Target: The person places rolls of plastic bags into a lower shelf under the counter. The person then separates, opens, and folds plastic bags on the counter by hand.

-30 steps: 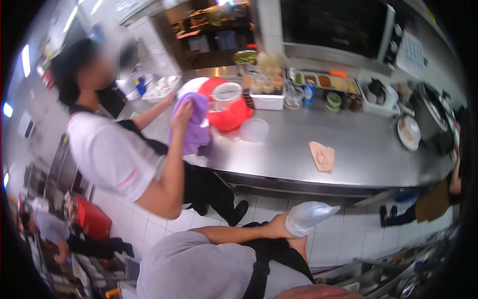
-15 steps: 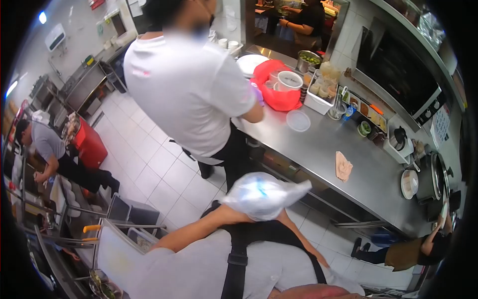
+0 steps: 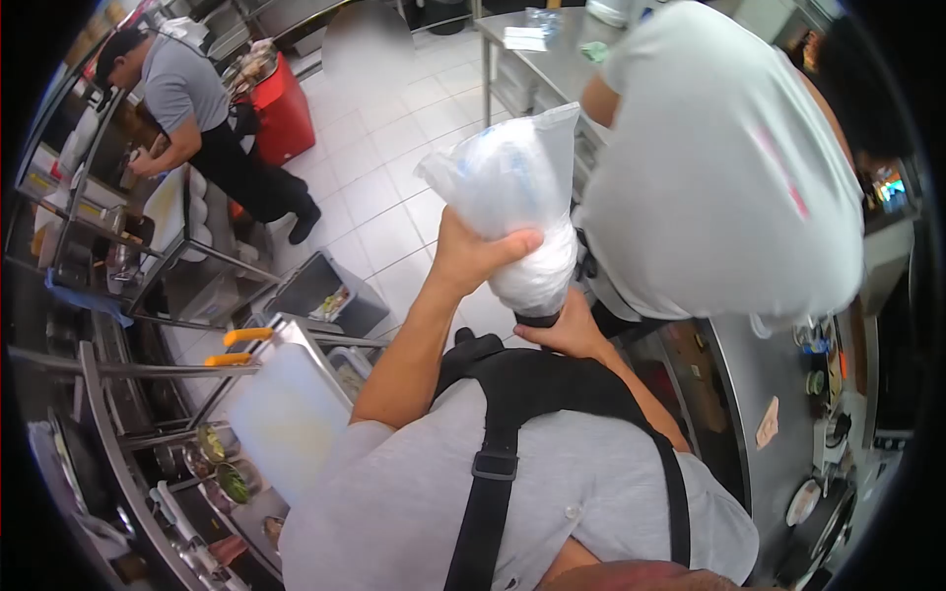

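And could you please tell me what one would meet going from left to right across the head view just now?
The far co-worker's dark cap, the red container, the plastic bag held up in front, then the pink cloth.

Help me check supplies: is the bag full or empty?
Not empty: the bag bulges roundly in the left hand rather than lying flat. How full it is, and with what, I cannot tell.
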The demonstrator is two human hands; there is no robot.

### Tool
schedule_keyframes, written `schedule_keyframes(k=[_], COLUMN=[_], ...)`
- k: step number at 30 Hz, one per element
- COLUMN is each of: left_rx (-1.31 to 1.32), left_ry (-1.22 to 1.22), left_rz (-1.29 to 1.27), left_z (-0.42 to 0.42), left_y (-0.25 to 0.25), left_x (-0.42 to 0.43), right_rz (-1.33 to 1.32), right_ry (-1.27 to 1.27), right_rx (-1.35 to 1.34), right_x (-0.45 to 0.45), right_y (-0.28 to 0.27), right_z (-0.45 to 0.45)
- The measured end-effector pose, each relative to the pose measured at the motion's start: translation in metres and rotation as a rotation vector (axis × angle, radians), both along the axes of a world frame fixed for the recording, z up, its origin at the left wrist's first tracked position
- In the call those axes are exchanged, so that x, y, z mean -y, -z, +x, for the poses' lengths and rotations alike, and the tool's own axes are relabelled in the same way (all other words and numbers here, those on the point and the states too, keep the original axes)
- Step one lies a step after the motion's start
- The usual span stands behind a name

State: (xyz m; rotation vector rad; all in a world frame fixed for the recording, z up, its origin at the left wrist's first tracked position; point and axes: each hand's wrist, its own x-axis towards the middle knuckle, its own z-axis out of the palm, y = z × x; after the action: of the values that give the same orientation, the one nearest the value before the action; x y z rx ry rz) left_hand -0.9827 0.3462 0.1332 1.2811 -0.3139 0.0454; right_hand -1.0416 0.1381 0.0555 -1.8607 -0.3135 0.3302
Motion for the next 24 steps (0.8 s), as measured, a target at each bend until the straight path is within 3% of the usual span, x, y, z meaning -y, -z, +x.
schedule_keyframes(k=[7, 10, 14, 18, 21, 24], left_rx=[-0.023, -0.013, 0.008, -0.104, 0.005, 0.156], left_ry=[0.106, 0.053, 0.042, 0.124, 0.252, 0.228], left_rz=[-0.007, -0.024, 0.023, 0.0, 0.177, 0.337], left_z=[0.093, 0.141, 0.224, 0.318, 0.39, 0.455], left_y=[0.02, 0.034, 0.063, 0.095, 0.086, 0.044], left_x=[-0.057, -0.058, -0.065, -0.068, -0.066, -0.068], right_rz=[0.099, 0.24, 0.097, 0.273, 0.394, 0.366], right_ry=[0.008, 0.038, -0.046, 0.131, 0.194, 0.357], right_rx=[-0.096, -0.088, -0.056, -0.039, -0.095, -0.022], right_x=[-0.071, -0.091, -0.102, -0.117, -0.118, -0.109], right_y=[-0.007, 0.018, 0.042, 0.07, 0.071, 0.075], right_z=[0.1, 0.149, 0.226, 0.302, 0.369, 0.436])
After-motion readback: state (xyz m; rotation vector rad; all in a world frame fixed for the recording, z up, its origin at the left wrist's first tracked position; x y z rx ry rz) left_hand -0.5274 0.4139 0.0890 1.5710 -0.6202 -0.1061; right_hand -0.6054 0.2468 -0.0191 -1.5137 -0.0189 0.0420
